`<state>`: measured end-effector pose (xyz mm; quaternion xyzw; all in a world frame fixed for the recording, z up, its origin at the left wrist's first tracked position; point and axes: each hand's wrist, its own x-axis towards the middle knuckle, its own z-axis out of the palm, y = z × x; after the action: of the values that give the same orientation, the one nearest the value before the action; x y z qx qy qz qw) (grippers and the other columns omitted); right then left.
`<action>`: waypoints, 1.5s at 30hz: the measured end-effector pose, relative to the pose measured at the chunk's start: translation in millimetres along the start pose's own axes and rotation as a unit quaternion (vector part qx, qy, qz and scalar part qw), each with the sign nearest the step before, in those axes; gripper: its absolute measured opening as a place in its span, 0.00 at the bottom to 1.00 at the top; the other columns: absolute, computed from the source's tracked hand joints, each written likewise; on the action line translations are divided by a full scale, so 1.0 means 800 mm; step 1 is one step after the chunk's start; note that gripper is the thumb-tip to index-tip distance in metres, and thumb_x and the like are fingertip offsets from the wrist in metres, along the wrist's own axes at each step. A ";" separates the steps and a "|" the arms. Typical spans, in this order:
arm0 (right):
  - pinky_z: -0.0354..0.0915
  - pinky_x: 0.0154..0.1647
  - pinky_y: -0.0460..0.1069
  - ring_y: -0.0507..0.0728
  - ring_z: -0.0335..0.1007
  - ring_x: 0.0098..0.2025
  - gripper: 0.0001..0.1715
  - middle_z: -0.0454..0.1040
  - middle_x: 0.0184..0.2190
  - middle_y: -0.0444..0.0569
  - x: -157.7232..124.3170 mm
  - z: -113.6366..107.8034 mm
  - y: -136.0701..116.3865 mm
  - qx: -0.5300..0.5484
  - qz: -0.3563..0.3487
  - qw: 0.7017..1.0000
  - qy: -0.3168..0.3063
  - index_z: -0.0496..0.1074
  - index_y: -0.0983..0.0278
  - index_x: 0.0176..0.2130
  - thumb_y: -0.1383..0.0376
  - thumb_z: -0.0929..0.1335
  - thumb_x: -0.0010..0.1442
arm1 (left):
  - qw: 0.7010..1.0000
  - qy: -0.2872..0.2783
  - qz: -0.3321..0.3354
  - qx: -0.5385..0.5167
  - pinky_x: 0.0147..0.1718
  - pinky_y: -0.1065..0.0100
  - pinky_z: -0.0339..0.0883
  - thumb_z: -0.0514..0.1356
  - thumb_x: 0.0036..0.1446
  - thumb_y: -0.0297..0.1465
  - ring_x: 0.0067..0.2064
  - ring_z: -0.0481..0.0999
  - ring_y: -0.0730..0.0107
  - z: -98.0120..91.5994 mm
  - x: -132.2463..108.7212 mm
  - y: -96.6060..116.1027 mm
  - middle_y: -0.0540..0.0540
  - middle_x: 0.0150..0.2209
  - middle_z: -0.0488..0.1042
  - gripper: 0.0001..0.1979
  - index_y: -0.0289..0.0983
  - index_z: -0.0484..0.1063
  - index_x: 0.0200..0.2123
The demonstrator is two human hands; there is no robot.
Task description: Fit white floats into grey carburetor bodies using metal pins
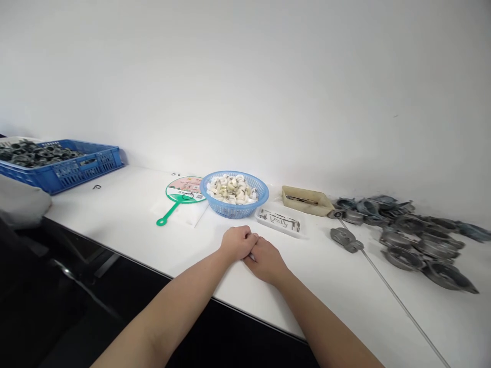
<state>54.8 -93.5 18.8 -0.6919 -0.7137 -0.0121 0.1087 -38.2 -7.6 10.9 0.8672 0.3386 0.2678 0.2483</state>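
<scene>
My left hand (237,242) and my right hand (265,259) are closed together over the white table (184,250), near its front edge. Their fingers press against each other, so anything between them is hidden. Just beyond them stands a blue mesh basket (235,209) heaped with small white and cream pieces (230,189). To its right lies a shallow white tray (297,234) with thin metal pins or small rods (279,220) in it. A green-handled paper fan (186,189) lies flat to the left of the basket.
A yellowish tray (307,204) sits behind the white one. Grey metal castings (406,255) lie piled at the right, beside a long thin rod (402,306) with a casting (347,240) on it. A blue crate (76,171) of dark parts stands far left; the wall (245,92) rises behind.
</scene>
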 end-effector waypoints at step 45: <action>0.61 0.41 0.52 0.60 0.65 0.43 0.16 0.72 0.40 0.52 0.003 -0.002 0.015 0.020 0.010 1.000 0.005 0.72 0.64 0.41 0.66 0.60 0.54 | 0.999 -0.001 -0.007 0.041 0.27 0.69 0.56 0.46 0.58 0.42 0.31 0.71 0.68 0.002 0.010 0.008 0.50 0.29 0.75 0.18 0.40 0.72 0.29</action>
<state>67.2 -91.2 19.5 -0.6967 -0.7061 0.0005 0.1261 -29.7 -6.5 16.2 0.8744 0.3552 0.2513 0.2147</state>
